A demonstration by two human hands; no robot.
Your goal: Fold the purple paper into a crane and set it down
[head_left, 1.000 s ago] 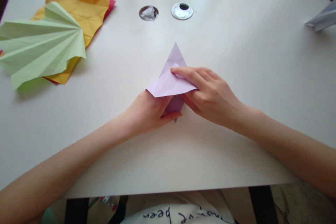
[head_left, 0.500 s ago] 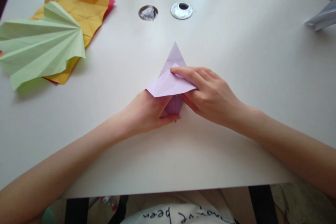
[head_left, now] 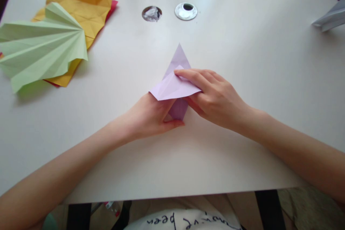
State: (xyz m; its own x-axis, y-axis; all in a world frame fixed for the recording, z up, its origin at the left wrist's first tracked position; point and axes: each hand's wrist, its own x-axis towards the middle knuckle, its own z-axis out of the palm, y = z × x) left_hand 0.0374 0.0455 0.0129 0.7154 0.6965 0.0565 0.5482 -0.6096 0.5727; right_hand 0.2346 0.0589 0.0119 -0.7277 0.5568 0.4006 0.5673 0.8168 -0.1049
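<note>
Both hands on the lilac folded paper (head_left: 176, 86) at the middle of the desk (head_left: 242, 61)

I judged the raised flap could slip and crease crooked, if the finger pressure was uneven; my left hand (head_left: 151, 115) had its grip closed on the lower point of the paper, thumb under it; my right hand (head_left: 215, 97) pinched the flap, index finger on top; the green pleated fan (head_left: 43, 46) lay well apart, far left.
</note>
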